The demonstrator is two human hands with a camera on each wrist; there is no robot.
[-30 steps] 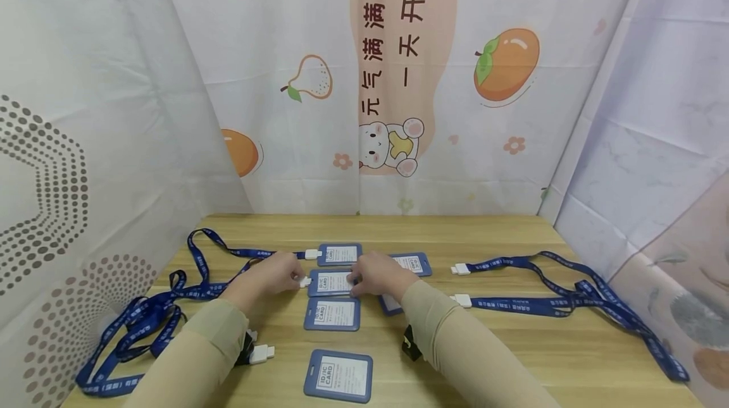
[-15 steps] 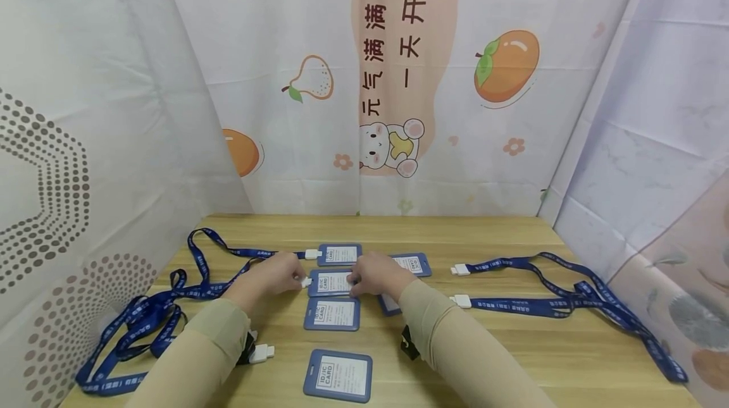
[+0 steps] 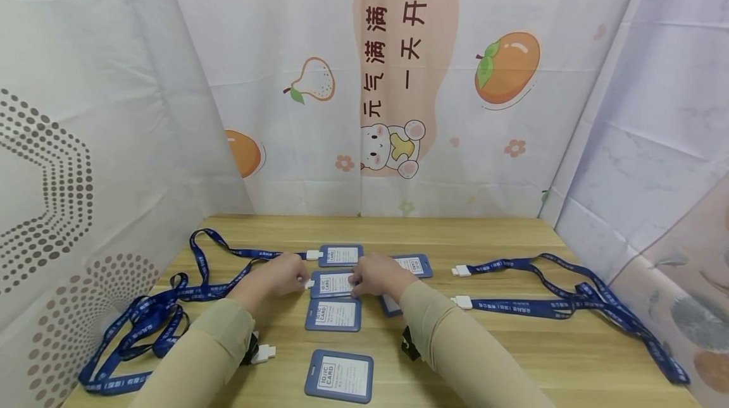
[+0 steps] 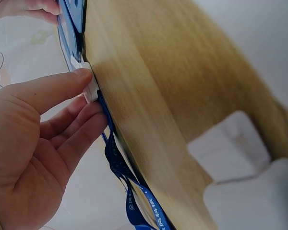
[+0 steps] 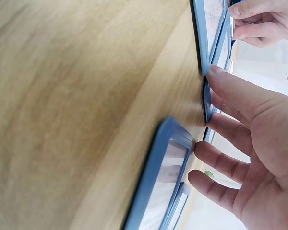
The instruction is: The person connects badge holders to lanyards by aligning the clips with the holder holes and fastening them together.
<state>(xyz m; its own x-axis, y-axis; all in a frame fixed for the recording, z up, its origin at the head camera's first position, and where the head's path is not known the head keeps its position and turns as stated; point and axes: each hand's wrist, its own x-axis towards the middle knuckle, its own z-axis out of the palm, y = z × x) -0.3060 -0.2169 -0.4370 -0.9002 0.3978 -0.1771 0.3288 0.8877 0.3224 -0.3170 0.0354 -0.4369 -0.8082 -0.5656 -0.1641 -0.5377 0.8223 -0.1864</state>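
My left hand (image 3: 283,274) pinches the white plastic clip (image 4: 91,85) of a blue printed lanyard (image 4: 116,160) between thumb and fingers. The clip sits at the slot end of a blue ID card holder (image 3: 329,283); in the left wrist view its tip overlaps that end. At the opposite end my right hand (image 3: 378,273) grips the same holder by its edges with thumb and index finger, the other fingers spread loosely. Just behind lies a card holder (image 3: 341,255) with a lanyard clip (image 3: 313,255) at its slot. Another card holder (image 3: 333,315) lies right in front.
One card holder (image 3: 338,376) lies near the front. Two more, including one at the back (image 3: 414,265), are partly hidden by my right hand and forearm. Lanyards (image 3: 529,307) spread on the right, and a tangle of them (image 3: 145,319) on the left. A loose white clip (image 3: 264,353) shows beside my left sleeve.
Both hands keep their places on the clip and the card holder, with only slight finger movement at the clip. The whole view has shifted a little.
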